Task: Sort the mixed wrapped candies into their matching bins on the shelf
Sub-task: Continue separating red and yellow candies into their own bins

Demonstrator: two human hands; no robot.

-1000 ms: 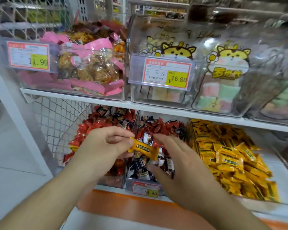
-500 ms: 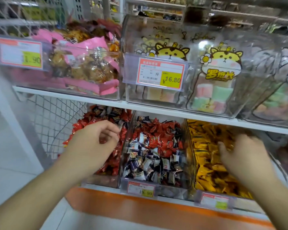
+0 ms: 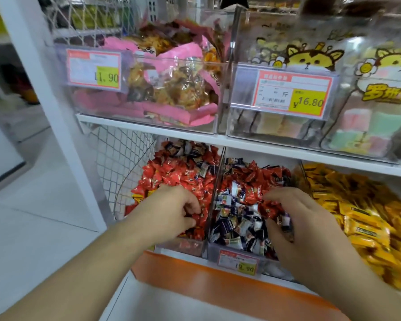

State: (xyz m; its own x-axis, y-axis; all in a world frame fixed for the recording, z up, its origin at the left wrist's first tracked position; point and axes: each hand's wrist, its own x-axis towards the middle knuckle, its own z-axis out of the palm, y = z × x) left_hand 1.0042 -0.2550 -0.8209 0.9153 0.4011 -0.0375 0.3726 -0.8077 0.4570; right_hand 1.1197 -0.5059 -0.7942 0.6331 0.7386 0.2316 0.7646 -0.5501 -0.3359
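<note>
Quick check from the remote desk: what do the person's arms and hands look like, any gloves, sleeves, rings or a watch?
Both arms are bare to the frame edge: no sleeves show. The left hand and right hand wear no gloves, and no rings, watch or wristband are visible.

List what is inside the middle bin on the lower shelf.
The middle bin holds mixed red candies and dark-and-white candies. The right hand covers part of the pile; deeper layers are hidden.

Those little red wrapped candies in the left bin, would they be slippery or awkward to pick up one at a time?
Probably a bit slippery: the red candies have glossy wrappers that catch the light. They look small and light, so one should lift easily. Heaped loosely in the bin, neighbours would likely shift or slide when the left hand digs in.
</note>
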